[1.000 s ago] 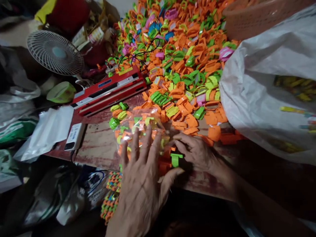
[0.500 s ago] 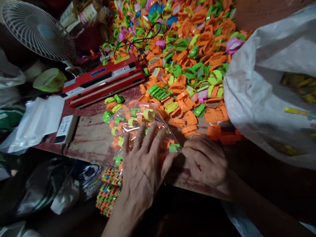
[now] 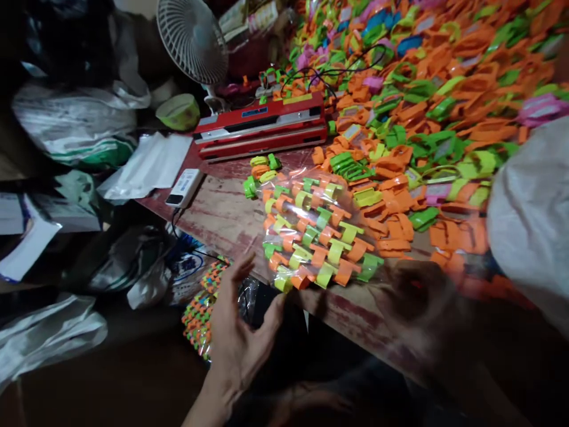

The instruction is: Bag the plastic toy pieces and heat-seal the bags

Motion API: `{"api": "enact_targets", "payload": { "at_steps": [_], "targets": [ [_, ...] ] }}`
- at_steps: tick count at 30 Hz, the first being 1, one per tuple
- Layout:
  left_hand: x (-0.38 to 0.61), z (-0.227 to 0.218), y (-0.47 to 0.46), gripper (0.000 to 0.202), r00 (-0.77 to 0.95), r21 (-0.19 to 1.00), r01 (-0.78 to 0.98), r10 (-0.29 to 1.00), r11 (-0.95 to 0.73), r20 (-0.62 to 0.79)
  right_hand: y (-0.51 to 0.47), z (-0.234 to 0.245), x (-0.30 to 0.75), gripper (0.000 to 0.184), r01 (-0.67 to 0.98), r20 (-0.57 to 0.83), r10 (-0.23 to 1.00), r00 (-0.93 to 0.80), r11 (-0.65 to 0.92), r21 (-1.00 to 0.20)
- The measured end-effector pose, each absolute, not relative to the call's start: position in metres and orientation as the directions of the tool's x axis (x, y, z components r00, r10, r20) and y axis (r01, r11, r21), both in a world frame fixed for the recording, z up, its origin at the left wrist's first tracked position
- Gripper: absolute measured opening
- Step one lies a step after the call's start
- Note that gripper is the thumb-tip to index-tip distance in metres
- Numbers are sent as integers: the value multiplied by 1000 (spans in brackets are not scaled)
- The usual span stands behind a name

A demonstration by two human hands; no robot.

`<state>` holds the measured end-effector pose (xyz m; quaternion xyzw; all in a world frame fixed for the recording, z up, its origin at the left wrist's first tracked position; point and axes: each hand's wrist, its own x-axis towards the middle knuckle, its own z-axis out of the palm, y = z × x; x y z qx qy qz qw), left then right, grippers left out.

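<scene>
A clear plastic bag [image 3: 315, 234] packed with orange, green and yellow plastic rings lies at the near edge of a worn red table [image 3: 222, 216]. My left hand [image 3: 240, 332] hovers just below that edge, palm turned inward, fingers spread and holding nothing. It is near the bag's lower corner. My right hand [image 3: 418, 302] is dark and blurred at the bag's right end; its fingers do not show clearly. A huge heap of loose coloured rings [image 3: 422, 107] covers the table behind the bag.
A red bag sealer [image 3: 262, 124] lies at the back left, with a small white fan [image 3: 191, 38] behind it. A white power adapter [image 3: 183, 187] and plastic sheets [image 3: 146, 166] sit left. A big white sack [image 3: 533, 213] fills the right. More filled packs [image 3: 200, 308] lie below the table.
My left hand has lifted off the bag and dropped below the table edge, fingers apart. The right hand has drawn back to the bag's right end. The view has swung left.
</scene>
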<state>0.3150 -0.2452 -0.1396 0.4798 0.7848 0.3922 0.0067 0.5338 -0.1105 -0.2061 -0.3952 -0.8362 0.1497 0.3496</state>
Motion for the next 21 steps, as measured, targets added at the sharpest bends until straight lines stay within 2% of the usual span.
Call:
{"api": "enact_targets", "payload": {
  "at_steps": [2, 3, 5, 6, 8, 10, 12, 14, 16, 17, 19, 21],
  "targets": [
    [313, -148, -247, 48, -536, 669, 683, 823, 292, 188, -110, -202, 533, 18, 583, 488, 733, -474, 676, -450],
    [313, -151, -245, 41, -513, 663, 688, 844, 294, 159, -110, -199, 532, 17, 591, 509, 693, -510, 713, -377],
    [314, -154, -240, 22, -477, 602, 745, 859, 286, 183, -108, -193, 531, 13, 557, 524, 575, -628, 803, -214],
    [314, -154, -237, 19, -459, 567, 777, 863, 274, 211, -107, -191, 531, 16, 519, 519, 510, -686, 843, -143],
    [312, -155, -235, 31, -423, 516, 823, 863, 238, 276, -105, -189, 532, 22, 456, 532, 415, -738, 888, -59],
    [308, -155, -235, 31, -434, 542, 807, 858, 234, 276, -105, -190, 534, 22, 482, 579, 391, -715, 876, 3],
    [302, -155, -239, 25, -483, 636, 727, 851, 259, 205, -108, -191, 536, 16, 528, 599, 391, -699, 847, 62],
    [296, -155, -241, 17, -538, 759, 598, 831, 257, 142, -112, -187, 535, 13, 532, 607, 390, -693, 845, 64],
    [292, -158, -240, 12, -576, 873, 450, 809, 190, 120, -116, -175, 526, 21, 485, 655, 377, -655, 874, -18],
    [292, -160, -238, 17, -585, 914, 377, 804, 152, 107, -117, -167, 518, 28, 449, 667, 380, -641, 890, -76],
    [293, -167, -230, 23, -604, 955, 276, 793, 107, 86, -119, -151, 495, 40, 355, 642, 376, -668, 920, -169],
    [297, -173, -223, 19, -627, 962, 255, 774, 93, 92, -118, -141, 470, 39, 253, 598, 315, -737, 949, -187]
  ]
}}
